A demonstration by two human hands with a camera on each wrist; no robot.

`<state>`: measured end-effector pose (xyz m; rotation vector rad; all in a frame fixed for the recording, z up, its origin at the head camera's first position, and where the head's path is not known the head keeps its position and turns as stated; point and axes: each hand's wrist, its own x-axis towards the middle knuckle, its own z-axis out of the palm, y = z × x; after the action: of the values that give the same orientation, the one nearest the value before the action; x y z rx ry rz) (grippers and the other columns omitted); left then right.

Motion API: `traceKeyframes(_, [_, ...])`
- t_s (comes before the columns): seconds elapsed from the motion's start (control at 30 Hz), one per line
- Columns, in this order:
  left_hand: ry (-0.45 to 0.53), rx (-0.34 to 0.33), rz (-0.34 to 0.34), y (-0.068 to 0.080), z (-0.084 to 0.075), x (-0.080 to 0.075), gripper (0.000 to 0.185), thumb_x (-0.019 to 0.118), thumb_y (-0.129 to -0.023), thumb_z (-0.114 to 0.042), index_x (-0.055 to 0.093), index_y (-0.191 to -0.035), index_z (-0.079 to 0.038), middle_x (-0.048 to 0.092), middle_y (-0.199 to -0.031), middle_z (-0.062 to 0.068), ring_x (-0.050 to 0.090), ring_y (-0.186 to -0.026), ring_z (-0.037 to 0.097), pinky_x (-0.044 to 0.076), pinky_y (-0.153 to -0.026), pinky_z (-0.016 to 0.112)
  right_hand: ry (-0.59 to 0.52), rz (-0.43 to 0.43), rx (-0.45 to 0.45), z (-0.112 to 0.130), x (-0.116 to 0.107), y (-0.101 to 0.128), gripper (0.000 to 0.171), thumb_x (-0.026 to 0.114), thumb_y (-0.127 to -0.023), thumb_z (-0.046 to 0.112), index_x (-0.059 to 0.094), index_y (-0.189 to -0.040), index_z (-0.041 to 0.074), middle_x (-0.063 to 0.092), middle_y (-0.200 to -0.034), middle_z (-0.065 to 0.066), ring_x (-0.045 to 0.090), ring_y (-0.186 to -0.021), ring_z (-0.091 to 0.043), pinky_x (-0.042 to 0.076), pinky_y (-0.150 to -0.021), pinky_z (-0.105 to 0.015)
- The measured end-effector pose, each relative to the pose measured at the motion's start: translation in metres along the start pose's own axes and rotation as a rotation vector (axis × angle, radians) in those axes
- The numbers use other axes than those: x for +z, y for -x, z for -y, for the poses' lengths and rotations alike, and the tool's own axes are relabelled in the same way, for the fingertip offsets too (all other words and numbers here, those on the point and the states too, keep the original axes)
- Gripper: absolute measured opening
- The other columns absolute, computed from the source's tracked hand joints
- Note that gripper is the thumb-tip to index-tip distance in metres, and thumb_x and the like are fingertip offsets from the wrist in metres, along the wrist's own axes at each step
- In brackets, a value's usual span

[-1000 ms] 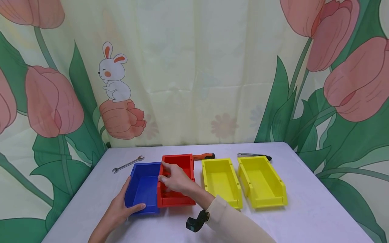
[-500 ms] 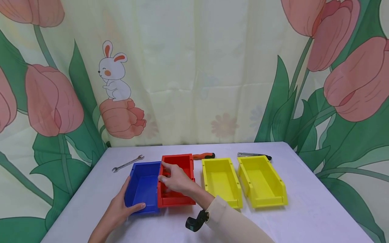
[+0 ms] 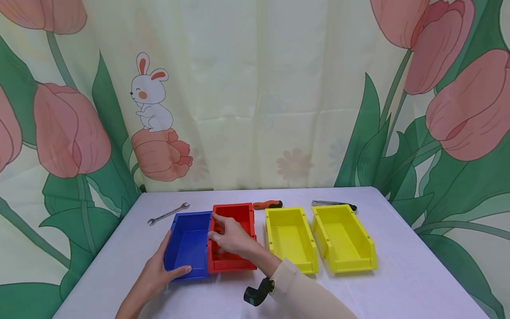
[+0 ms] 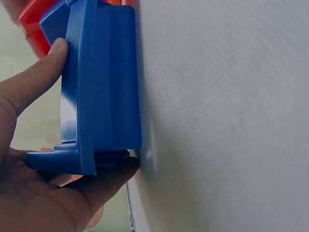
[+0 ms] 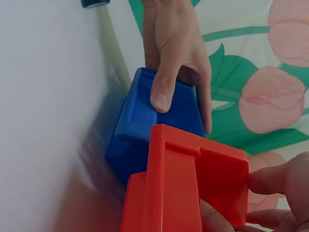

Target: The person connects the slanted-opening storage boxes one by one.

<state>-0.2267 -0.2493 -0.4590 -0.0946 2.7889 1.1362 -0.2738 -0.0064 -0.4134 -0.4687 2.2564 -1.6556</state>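
A blue bin (image 3: 187,248) and a red bin (image 3: 235,261) stand side by side on the white table (image 3: 398,274), their walls touching. My left hand (image 3: 159,272) grips the blue bin's near left corner, thumb on the front rim. In the left wrist view the thumb (image 4: 38,82) lies on the blue bin (image 4: 101,96) and the fingers (image 4: 106,179) curl under its edge. My right hand (image 3: 233,237) grips the red bin's left wall. In the right wrist view its fingers (image 5: 280,179) curl round the red bin (image 5: 193,183), beside the blue bin (image 5: 140,130).
Two yellow bins (image 3: 290,239) (image 3: 342,239) stand to the right of the red one. A wrench (image 3: 168,214), an orange-handled screwdriver (image 3: 268,204) and a dark-handled tool (image 3: 334,204) lie behind the bins. A flowered curtain hangs behind the table.
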Motion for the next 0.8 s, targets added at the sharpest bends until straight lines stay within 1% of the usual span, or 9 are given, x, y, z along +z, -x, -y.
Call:
traceKeyframes(0.17, [-0.001, -0.005, -0.002, 0.0, 0.0, 0.001, 0.136, 0.088, -0.083, -0.055, -0.008, -0.171, -0.013, 0.01, -0.174, 0.034, 0.02, -0.155, 0.063, 0.032, -0.12, 0.077, 0.0, 0.009, 0.001, -0.002, 0.0, -0.001, 0.072, 0.068, -0.104, 0.014, 0.035, -0.167, 0.02, 0.061, -0.151, -0.011, 0.065, -0.087, -0.013, 0.061, -0.069, -0.026])
traceKeyframes(0.23, [0.005, -0.011, 0.0, 0.0, -0.001, 0.001, 0.136, 0.088, -0.083, -0.054, -0.008, -0.171, -0.013, 0.01, -0.174, 0.033, 0.019, -0.156, 0.063, 0.032, -0.12, 0.076, 0.006, 0.012, 0.001, -0.003, 0.0, -0.001, 0.072, 0.067, -0.104, 0.014, 0.034, -0.167, 0.021, 0.061, -0.152, -0.011, 0.065, -0.087, -0.013, 0.06, -0.068, -0.025])
traceKeyframes(0.37, [0.006, -0.016, -0.001, 0.0, -0.002, 0.0, 0.136, 0.088, -0.082, -0.054, -0.007, -0.171, -0.013, 0.01, -0.174, 0.033, 0.019, -0.156, 0.062, 0.031, -0.121, 0.076, 0.024, 0.015, 0.007, -0.005, 0.002, 0.0, 0.072, 0.066, -0.104, 0.013, 0.033, -0.168, 0.02, 0.059, -0.154, -0.014, 0.062, -0.083, -0.013, 0.059, -0.067, -0.026])
traceKeyframes(0.47, [0.001, -0.014, -0.001, 0.001, -0.002, 0.0, 0.137, 0.088, -0.082, -0.056, -0.008, -0.171, -0.013, 0.01, -0.174, 0.033, 0.019, -0.155, 0.063, 0.031, -0.12, 0.077, 0.027, 0.018, 0.01, -0.008, 0.004, 0.0, 0.072, 0.065, -0.105, 0.012, 0.032, -0.168, 0.017, 0.058, -0.154, -0.017, 0.061, -0.079, -0.014, 0.057, -0.065, -0.026])
traceKeyframes(0.5, [0.001, -0.016, 0.0, 0.001, -0.002, 0.0, 0.137, 0.088, -0.082, -0.056, -0.008, -0.171, -0.014, 0.01, -0.174, 0.033, 0.019, -0.156, 0.063, 0.03, -0.12, 0.077, 0.026, 0.018, 0.009, -0.008, 0.004, 0.0, 0.072, 0.065, -0.105, 0.011, 0.031, -0.168, 0.016, 0.058, -0.154, -0.018, 0.062, -0.08, -0.013, 0.057, -0.064, -0.025])
traceKeyframes(0.53, [0.002, -0.018, 0.001, 0.0, -0.002, 0.0, 0.137, 0.088, -0.082, -0.055, -0.008, -0.171, -0.014, 0.01, -0.174, 0.033, 0.018, -0.156, 0.063, 0.03, -0.12, 0.077, 0.024, 0.02, 0.009, -0.009, 0.004, 0.0, 0.072, 0.065, -0.105, 0.011, 0.03, -0.168, 0.015, 0.058, -0.153, -0.018, 0.062, -0.078, -0.013, 0.056, -0.064, -0.025])
traceKeyframes(0.7, [0.0, -0.02, 0.003, 0.0, -0.002, 0.0, 0.137, 0.088, -0.082, -0.055, -0.009, -0.171, -0.013, 0.009, -0.174, 0.034, 0.017, -0.155, 0.064, 0.029, -0.12, 0.077, 0.025, 0.026, 0.004, -0.011, 0.004, -0.001, 0.073, 0.065, -0.105, 0.011, 0.029, -0.169, 0.015, 0.058, -0.153, -0.017, 0.066, -0.087, -0.013, 0.061, -0.066, -0.028])
traceKeyframes(0.8, [0.004, -0.014, -0.002, 0.0, -0.002, 0.001, 0.137, 0.088, -0.082, -0.055, -0.008, -0.171, -0.013, 0.01, -0.174, 0.034, 0.017, -0.155, 0.064, 0.029, -0.12, 0.077, 0.027, 0.022, 0.006, -0.012, 0.004, 0.0, 0.073, 0.066, -0.104, 0.012, 0.03, -0.168, 0.016, 0.059, -0.153, -0.014, 0.068, -0.094, -0.013, 0.065, -0.07, -0.031])
